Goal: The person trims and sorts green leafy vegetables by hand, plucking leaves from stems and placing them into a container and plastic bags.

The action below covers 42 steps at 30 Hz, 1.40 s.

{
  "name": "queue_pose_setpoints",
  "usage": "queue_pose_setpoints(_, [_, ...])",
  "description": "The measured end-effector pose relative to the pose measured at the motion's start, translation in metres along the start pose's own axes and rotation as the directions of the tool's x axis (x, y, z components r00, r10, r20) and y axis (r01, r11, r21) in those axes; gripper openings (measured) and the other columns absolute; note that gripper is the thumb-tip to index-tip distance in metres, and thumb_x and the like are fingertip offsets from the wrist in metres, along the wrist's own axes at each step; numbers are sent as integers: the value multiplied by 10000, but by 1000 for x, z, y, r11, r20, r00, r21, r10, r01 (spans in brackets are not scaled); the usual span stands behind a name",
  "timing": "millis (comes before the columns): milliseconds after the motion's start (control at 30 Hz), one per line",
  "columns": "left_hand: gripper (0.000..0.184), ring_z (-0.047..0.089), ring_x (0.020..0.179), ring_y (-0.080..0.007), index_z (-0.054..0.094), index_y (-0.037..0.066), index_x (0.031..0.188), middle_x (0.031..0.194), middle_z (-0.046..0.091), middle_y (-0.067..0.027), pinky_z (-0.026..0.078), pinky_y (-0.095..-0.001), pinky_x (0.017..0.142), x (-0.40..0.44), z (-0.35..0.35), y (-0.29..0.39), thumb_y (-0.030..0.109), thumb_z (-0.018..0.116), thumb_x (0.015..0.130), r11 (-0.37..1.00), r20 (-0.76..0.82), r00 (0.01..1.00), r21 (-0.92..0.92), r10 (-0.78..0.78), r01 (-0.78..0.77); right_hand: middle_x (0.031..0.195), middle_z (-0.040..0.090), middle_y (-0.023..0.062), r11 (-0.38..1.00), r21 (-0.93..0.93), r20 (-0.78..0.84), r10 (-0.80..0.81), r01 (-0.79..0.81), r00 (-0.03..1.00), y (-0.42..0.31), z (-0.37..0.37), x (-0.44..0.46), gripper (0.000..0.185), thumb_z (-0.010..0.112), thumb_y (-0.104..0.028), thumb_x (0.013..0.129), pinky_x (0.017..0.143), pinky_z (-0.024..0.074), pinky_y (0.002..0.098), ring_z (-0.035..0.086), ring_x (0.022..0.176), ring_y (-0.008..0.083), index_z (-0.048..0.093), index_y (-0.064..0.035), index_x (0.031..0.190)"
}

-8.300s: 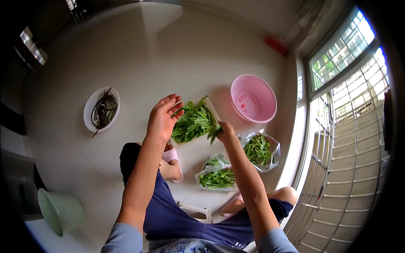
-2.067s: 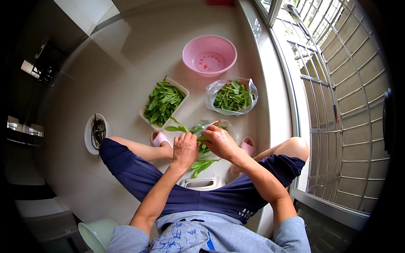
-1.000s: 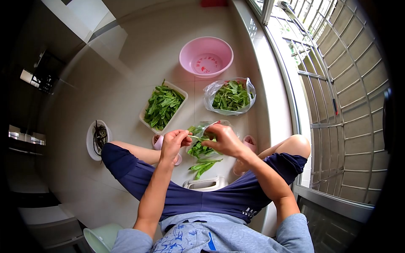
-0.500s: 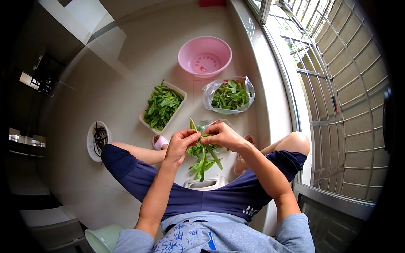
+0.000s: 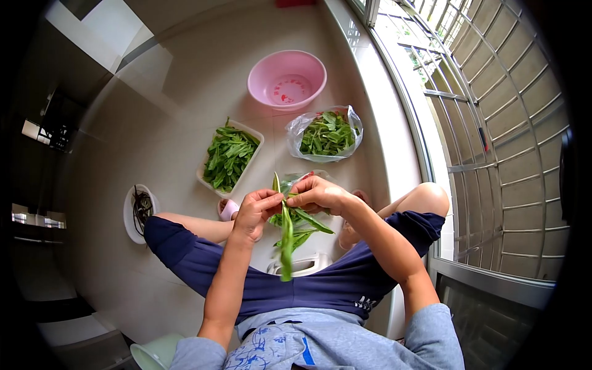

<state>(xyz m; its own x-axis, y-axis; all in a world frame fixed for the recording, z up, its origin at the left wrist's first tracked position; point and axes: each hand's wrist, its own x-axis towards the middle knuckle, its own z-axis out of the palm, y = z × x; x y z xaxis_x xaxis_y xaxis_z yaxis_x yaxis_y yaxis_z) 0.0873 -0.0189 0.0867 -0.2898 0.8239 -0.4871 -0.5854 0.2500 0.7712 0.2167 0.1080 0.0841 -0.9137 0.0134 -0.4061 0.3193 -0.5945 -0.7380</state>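
My left hand pinches a leafy green stalk between thumb and fingers, with one long leaf hanging down and a tip sticking up. My right hand is closed close beside it, its thumb and fingertips pinched on the same greens, and more leaves spread out beneath. Under the hands lie loose green leaves and a clear plastic bag, partly hidden by my right hand. Exactly where the fingers grip the stem is too small to tell.
A pale tray heaped with leaves and a plastic bag of greens stand ahead, with a pink basin beyond. Left is a white basket of dark, thin strands. A white stool sits between my legs, a green bucket lower left.
The long leaf now hangs straighter and nearer my lap, while the other leaves angle to the right. Both hands stay close together; the whole view has shifted slightly.
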Motion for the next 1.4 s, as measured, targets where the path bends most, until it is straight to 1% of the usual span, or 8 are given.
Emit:
queue_pose_setpoints(233, [81, 522, 603, -106, 553, 22, 745, 666, 561, -37, 418, -218, 602, 4, -7, 1, 95, 566, 712, 993, 121, 986, -7, -112, 114, 484, 418, -10, 990, 129, 28, 50, -53, 998, 5, 3, 4, 79, 527, -79, 698, 348, 197, 189, 300, 372, 46, 535, -16, 652])
queue_pose_setpoints(300, [83, 526, 607, -110, 551, 22, 742, 669, 562, -42, 418, -224, 611, 6, -7, 0, 101, 554, 719, 988, 139, 980, -45, -141, 149, 559, 511, 52, 984, 176, -119, 38, -17, 992, 10, 6, 10, 75, 503, -68, 666, 378, 311, 180, 418, 420, 81, 542, -5, 656])
queue_pose_setpoints(433, [96, 538, 624, -122, 550, 14, 768, 689, 569, -56, 422, -234, 624, 8, -14, -5, 99, 546, 724, 991, 152, 982, -55, -112, 121, 638, 555, 79, 974, 224, -106, 48, -23, 993, 14, 4, 13, 96, 503, -76, 654, 474, 421, 184, 524, 527, 116, 549, 4, 678])
queue_pose_setpoints(967, [109, 558, 629, -124, 534, 1, 817, 732, 576, -65, 445, -225, 634, 10, 2, -10, 82, 533, 744, 998, 62, 997, -5, 56, -56, 591, 507, 19, 936, 352, -230, 89, -3, 969, 24, 5, 18, 127, 480, -182, 688, 408, 316, 184, 420, 454, 86, 525, -63, 697])
queue_pose_setpoints(1100, [109, 557, 613, -128, 533, -8, 807, 716, 572, -70, 444, -225, 623, 11, 6, -6, 79, 535, 742, 997, 66, 995, 10, 79, -80, 571, 475, -20, 957, 288, -178, 80, -26, 981, 18, 2, 16, 153, 429, -222, 716, 361, 235, 182, 363, 436, 63, 487, -87, 671])
queue_pose_setpoints(1267, [107, 553, 616, -124, 539, -7, 800, 707, 573, -70, 439, -220, 617, 14, 8, -5, 79, 545, 736, 992, 84, 991, 50, 108, -113, 567, 445, -21, 926, 377, -152, 89, -25, 984, 20, -1, 20, 118, 413, -204, 718, 367, 240, 185, 367, 458, 69, 454, -98, 685])
queue_pose_setpoints(1333, [107, 529, 596, -101, 544, -3, 789, 689, 565, -51, 423, -203, 595, 15, 8, -6, 82, 559, 727, 990, 54, 992, 65, 118, -121, 559, 408, -12, 859, 508, 38, -99, 66, 994, 23, -7, 23, 102, 405, -175, 718, 394, 270, 183, 374, 490, 85, 442, -89, 678])
queue_pose_setpoints(1400, [107, 495, 568, -77, 551, 1, 770, 664, 552, -27, 401, -185, 570, 12, 9, -4, 92, 574, 718, 987, 15, 990, 75, 140, -141, 592, 402, 8, 841, 529, -63, -100, 118, 993, 18, -9, 21, 96, 383, -130, 735, 436, 299, 206, 376, 523, 101, 438, -63, 694])
